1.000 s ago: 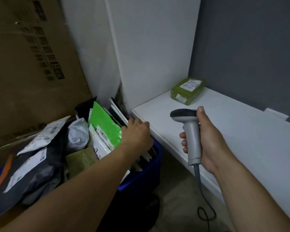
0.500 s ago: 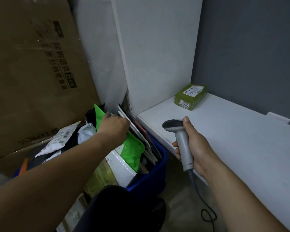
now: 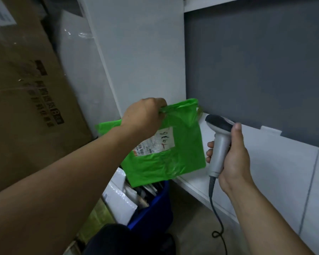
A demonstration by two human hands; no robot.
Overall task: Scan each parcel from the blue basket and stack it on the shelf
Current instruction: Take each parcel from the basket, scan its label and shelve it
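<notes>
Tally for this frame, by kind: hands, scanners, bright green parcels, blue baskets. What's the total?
hands: 2, left hand and right hand
scanner: 1, in the right hand
bright green parcel: 1, gripped by the left hand
blue basket: 1
total: 5
</notes>
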